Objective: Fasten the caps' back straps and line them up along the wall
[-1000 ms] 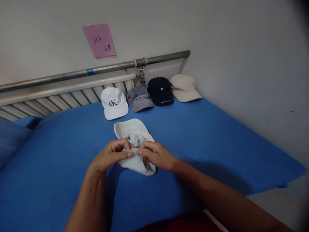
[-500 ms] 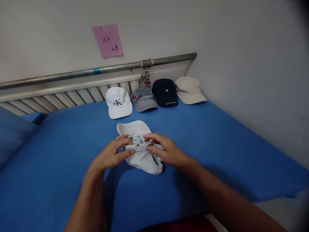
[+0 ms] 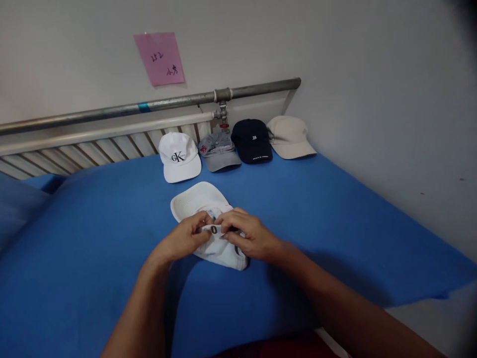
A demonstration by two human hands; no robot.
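A white baseball cap (image 3: pixel 218 252) lies upside down on the blue bed sheet, its brim (image 3: pixel 197 199) pointing away and to the left. My left hand (image 3: pixel 186 234) pinches the cap's back strap at the left of a dark metal buckle (image 3: pixel 213 229). On the buckle's right, my right hand (image 3: pixel 250 233) is closed on the same strap, thumb below and fingers above. The fingers hide part of the strap and the cap's inside.
Behind, in a row, stand a white cap with black letters (image 3: pixel 179 157), a grey cap (image 3: pixel 219 151), a navy cap (image 3: pixel 252 140) and a beige cap (image 3: pixel 291 136). A radiator (image 3: pixel 100 151) and metal pipe (image 3: pixel 179 102) run along the wall, below a pink paper (image 3: pixel 159 59).
My hands have drawn closer together on the strap, and my right fingers have closed near the buckle. The cap's brim has turned slightly left. The view has shifted a little.
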